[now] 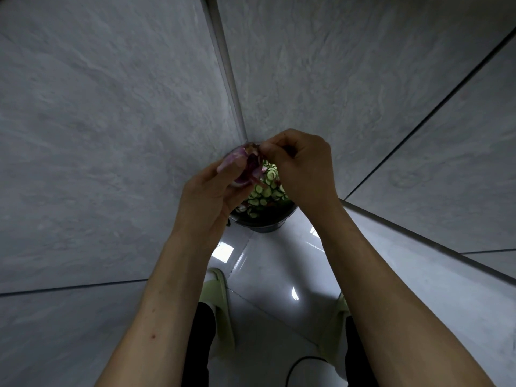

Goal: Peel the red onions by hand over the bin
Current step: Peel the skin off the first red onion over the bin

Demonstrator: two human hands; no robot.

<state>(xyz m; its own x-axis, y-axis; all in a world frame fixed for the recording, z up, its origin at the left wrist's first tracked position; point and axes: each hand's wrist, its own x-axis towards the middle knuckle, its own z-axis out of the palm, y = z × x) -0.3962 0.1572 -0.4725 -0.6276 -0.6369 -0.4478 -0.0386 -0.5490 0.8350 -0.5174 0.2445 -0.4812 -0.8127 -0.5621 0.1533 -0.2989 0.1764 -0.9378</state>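
Nearest the camera, at 6 o'clock, two pale green slippers (220, 305) stand on the glossy white floor tiles (279, 275), with a thin black cable (301, 361) curving between them. Both bare forearms reach up from the bottom edge towards the centre. The left hand (209, 196) cups a red onion (245, 169) from below, fingers wrapped round its lower side. The right hand (301, 166), at 3 o'clock of the onion and touching it, pinches a strip of dark skin at the onion's top. The onion sits between the two hands, directly above the dark round bin (268, 222), which holds green and white vegetable scraps (268, 191). Beyond, at 12 o'clock, grey stone-look wall panels (111, 107) meet in a corner.
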